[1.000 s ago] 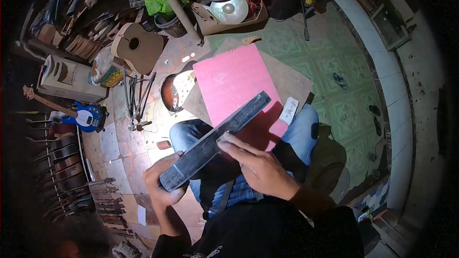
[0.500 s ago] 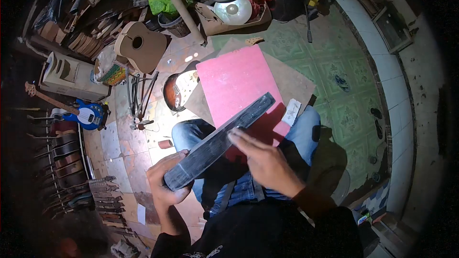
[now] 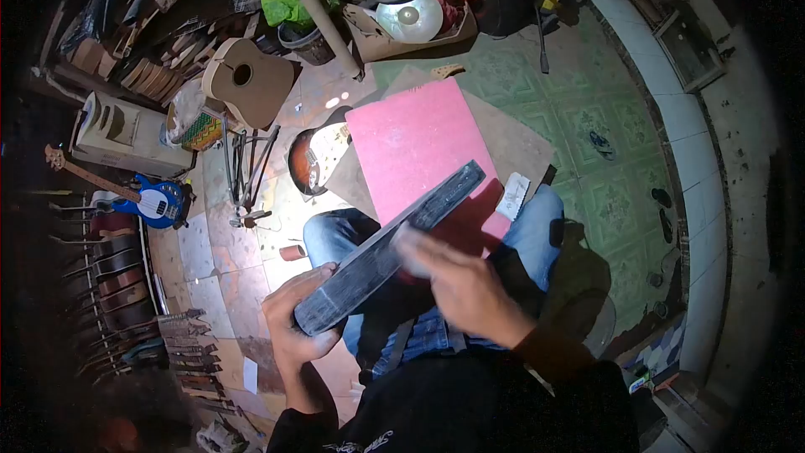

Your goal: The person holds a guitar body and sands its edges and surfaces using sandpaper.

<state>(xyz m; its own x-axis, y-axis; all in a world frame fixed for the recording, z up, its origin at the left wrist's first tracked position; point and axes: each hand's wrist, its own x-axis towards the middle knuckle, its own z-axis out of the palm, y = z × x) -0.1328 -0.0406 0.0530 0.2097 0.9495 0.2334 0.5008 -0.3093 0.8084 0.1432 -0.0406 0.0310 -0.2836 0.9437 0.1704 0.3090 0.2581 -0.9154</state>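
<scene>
A long, black rectangular block (image 3: 360,277) with a scuffed, dusty-looking side lies slantwise above my lap, its far end up to the right. My left hand (image 3: 293,315) is wrapped round its near lower-left end, with the thumb below and fingers on the far side. Along the block's side, past its middle, are the fingertips of my right hand (image 3: 461,281). They are smeared by motion, so whether they hold anything is hidden. Beyond the block, a pink board (image 3: 419,143) lies over brownish sheets (image 3: 511,134). A white, jagged-edged piece (image 3: 513,195) rests by my right knee.
A sunburst guitar body (image 3: 306,164) lies left of the pink board. Farther left are an acoustic guitar body (image 3: 251,84), clamp-like metal tools (image 3: 243,172) and a blue bass guitar (image 3: 155,201). A box (image 3: 398,46) with a round white lamp stands ahead, beside a black bucket (image 3: 503,0).
My right hand's fingertips have shifted slightly left along the block and are now blurred. The block and my left hand have moved slightly right.
</scene>
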